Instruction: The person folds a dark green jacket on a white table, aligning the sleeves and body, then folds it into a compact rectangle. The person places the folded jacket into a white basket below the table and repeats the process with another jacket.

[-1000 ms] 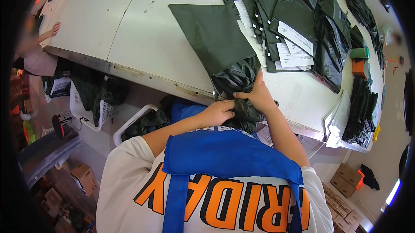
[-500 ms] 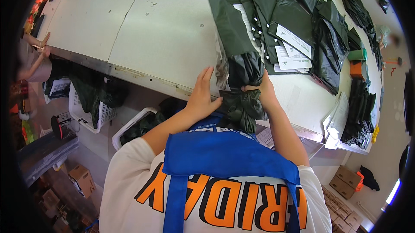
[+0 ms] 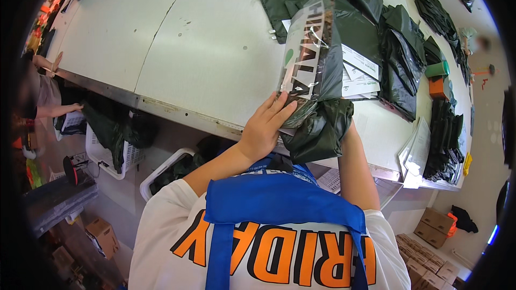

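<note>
In front of me a clear plastic bag (image 3: 306,61) with large printed letters stands tilted over the table. My left hand (image 3: 266,126) grips its lower left edge, fingers laid across the film and thumb hidden. A bunched dark green garment (image 3: 320,131) with a slight sheen is at the bag's near end, partly hanging over the table edge. My right hand (image 3: 349,131) is behind that garment on its right side, its fingers hidden. Beyond the bag lie folded dark green garments (image 3: 274,2) with small white tags, and white printed cards (image 3: 360,75).
The pale table (image 3: 204,37) has a metal front edge. On its right are black packed bundles (image 3: 400,75), a green roll (image 3: 438,68) and paper sheets (image 3: 416,147). White baskets (image 3: 126,155) with dark cloth stand below. At far left, another person's hand (image 3: 72,108) touches dark cloth.
The clear bag now stands raised, its printed side showing. The bunched garment has turned and spread right, covering my right hand. My left hand has moved right onto the bag.
</note>
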Demonstrator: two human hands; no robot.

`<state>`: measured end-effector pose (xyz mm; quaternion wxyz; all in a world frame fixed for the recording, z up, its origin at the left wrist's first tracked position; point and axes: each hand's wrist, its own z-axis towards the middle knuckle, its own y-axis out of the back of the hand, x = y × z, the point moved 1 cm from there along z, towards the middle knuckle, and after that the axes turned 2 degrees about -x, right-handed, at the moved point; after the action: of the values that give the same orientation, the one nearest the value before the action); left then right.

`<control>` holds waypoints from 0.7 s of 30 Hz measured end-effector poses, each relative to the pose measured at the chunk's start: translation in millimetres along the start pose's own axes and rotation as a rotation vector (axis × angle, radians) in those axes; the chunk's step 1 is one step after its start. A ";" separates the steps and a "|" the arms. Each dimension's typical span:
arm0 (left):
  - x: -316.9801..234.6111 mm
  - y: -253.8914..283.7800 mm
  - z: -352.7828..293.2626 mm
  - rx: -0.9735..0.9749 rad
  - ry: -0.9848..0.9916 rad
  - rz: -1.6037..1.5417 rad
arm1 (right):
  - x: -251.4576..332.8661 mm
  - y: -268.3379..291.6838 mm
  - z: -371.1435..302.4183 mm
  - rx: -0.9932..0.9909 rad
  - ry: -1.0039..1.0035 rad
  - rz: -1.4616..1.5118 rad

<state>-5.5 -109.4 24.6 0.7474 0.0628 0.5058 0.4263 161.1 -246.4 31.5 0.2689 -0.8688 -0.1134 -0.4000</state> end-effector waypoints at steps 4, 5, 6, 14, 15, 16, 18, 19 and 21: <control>37.0 3.7 0.7 -0.127 -0.119 -0.118 | 3.4 16.8 18.7 0.000 0.262 -0.554; 43.8 -0.8 2.6 -0.173 -0.013 -0.073 | 3.8 23.1 19.0 0.075 0.346 -0.793; 46.9 -2.9 4.7 -0.173 0.176 -0.180 | 10.6 11.9 13.5 0.145 0.453 -1.039; 40.1 -43.9 -30.9 0.081 0.393 -0.095 | -12.6 1.7 29.3 -0.123 0.428 -0.103; 34.9 -43.5 -39.1 0.139 0.471 -0.206 | -2.0 -4.1 34.5 -0.147 0.338 0.064; 31.8 -42.2 -45.9 0.196 0.548 -0.318 | -1.1 -4.8 31.3 -0.161 0.266 0.126; 44.9 -40.4 -57.4 0.312 0.704 -0.631 | -4.9 -1.4 24.1 -0.194 0.117 0.245; 67.5 -39.9 -66.4 0.380 0.781 -0.836 | -12.4 14.6 27.0 -0.269 0.148 0.084; 113.2 -47.5 -69.1 0.379 0.954 -1.260 | -27.9 40.6 40.9 -0.289 0.197 -0.323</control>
<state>-20.1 -83.3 -113.0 0.5276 -0.2967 0.7739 -0.1866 185.5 -256.8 -26.8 0.0840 -0.8256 -0.1656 -0.5328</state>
